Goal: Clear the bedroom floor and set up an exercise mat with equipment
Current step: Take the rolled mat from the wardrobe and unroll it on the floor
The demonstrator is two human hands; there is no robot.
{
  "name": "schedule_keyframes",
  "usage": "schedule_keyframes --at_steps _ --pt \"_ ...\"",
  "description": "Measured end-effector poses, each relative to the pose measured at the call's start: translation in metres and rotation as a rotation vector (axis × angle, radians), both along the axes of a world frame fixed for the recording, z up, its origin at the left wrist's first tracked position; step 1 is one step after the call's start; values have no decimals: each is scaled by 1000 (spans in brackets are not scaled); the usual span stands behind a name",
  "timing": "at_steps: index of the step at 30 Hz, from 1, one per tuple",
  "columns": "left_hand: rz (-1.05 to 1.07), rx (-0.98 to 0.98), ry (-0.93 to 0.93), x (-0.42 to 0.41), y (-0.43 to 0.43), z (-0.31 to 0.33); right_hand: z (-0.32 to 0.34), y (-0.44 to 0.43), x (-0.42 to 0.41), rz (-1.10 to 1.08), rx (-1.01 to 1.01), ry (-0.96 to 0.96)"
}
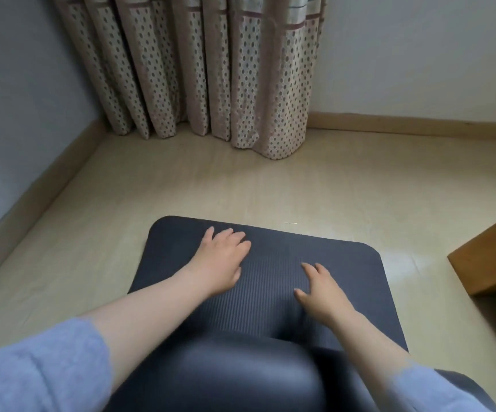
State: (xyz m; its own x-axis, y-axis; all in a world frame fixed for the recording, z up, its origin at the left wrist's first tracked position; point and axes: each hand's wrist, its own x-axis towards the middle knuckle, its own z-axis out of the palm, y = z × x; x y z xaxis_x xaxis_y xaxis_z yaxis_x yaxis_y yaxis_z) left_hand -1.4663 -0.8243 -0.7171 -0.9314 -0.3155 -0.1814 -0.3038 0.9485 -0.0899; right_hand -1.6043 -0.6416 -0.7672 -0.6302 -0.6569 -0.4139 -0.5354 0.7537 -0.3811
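The mat is dark blue-grey, ribbed lengthwise, w/ rounded corners. It lies flat on the floor, running from 6 o'clock up to mid-frame, skewed a bit so its far edge drops toward 3 o'clock. We kneel on its near end, one knee in dark leggings at 6 o'clock.

Our left grip rests palm-down near the far edge, fingers apart & straight, holding nothing. Our right grip is just beside it toward 3 o'clock, fingers also spread & straight, tips on the ribs. Whether its palm touches we can't tell. Pale-blue sleeves end partway up the forearms.

Edges: pale floor shows round the mat at 9, 12 & 3 o'clock. The far edge is well apart from the curtain, which hangs to the floor at 12 o'clock. Skirting runs along the walls at 9 & 2 o'clock. A wooden furniture corner juts in at 3 o'clock, near the mat's right corner but apart from it.
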Motion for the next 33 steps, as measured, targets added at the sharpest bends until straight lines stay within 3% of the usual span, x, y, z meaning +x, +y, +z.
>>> schedule_keyframes --at_steps 6,14,26,33 --pt "65 191 -228 -19 -36 4 29 -24 -37 106 107 61" --pt "202 386 -58 -57 -72 -50 -17 -69 -80 122 140 176" --pt "177 269 -60 -89 -102 -119 -65 -37 -126 17 132 208" --pt "393 426 -2 -88 -128 -123 -76 -53 -140 -131 27 236"
